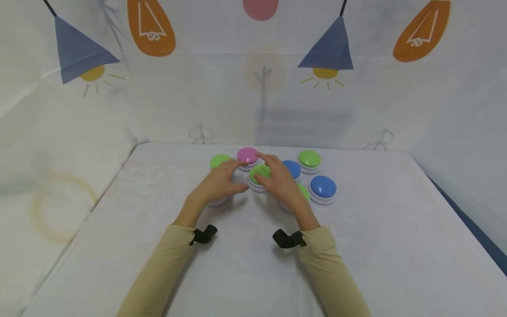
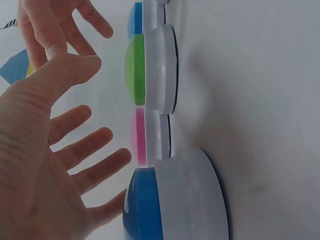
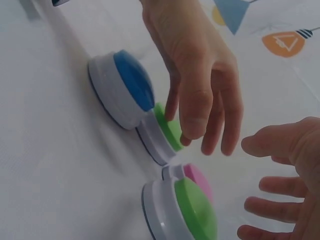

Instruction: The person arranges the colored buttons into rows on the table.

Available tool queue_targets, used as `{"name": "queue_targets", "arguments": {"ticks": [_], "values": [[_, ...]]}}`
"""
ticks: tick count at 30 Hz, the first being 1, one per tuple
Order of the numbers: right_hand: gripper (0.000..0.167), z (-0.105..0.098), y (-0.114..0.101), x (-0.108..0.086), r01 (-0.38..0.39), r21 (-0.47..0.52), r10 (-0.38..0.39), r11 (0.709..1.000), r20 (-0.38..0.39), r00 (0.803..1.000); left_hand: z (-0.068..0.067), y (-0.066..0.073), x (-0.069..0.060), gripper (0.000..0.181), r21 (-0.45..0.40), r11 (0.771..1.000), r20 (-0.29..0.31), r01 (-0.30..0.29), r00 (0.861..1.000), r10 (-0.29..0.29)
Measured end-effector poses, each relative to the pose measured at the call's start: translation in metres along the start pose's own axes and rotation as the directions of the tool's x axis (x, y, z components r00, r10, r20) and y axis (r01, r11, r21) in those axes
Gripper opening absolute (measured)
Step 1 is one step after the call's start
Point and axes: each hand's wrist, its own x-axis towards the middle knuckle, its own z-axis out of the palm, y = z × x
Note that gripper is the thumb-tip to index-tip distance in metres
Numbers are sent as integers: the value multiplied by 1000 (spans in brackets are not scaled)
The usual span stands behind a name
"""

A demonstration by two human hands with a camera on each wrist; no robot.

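Observation:
My left hand (image 1: 220,179) hovers over the left of a cluster of round push buttons, its fingers spread and holding nothing. Opposite it, my right hand (image 1: 280,181) is likewise spread and holds nothing. Between the two sits a green button (image 1: 259,171) on a white base, with a pink button (image 1: 247,155) just behind. Another green button (image 1: 219,160) shows past the left fingers. Under the left hand is a blue button (image 2: 144,205), its top hidden in the head view. The right hand partly covers a blue button (image 1: 292,168) and a nearer green button (image 1: 304,192).
To the right stand a green button (image 1: 310,158) and a blue button (image 1: 323,186). All rest on a white-covered table (image 1: 396,220), toward its back edge. A printed cloth backdrop (image 1: 222,97) rises behind. Dark wrist devices (image 1: 288,239) sit at both cuffs.

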Motion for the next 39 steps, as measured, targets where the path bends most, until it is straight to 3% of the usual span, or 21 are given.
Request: {"name": "queue_targets", "arguments": {"ticks": [9, 14, 23, 33, 39], "values": [[64, -8, 8, -1, -42, 17, 42, 999, 2, 999, 6, 4, 9, 70, -14, 1000, 8, -6, 1000, 6], [65, -10, 14, 0, -41, 7, 41, 999, 15, 999, 9, 8, 14, 72, -37, 999, 37, 37, 999, -36], [65, -9, 21, 2, -89, -28, 91, 996, 64, 994, 16, 14, 23, 74, 6, 998, 70, 55, 996, -55], [66, -6, 29, 4, -115, -160, 135, 980, 120, 984, 26, 14, 30, 77, 55, 995, 67, 80, 994, -84], [68, 1, 37, 3, -51, -282, 83, 958, 101, 991, 35, 14, 33, 77, 33, 997, 60, 63, 996, -65]]}}
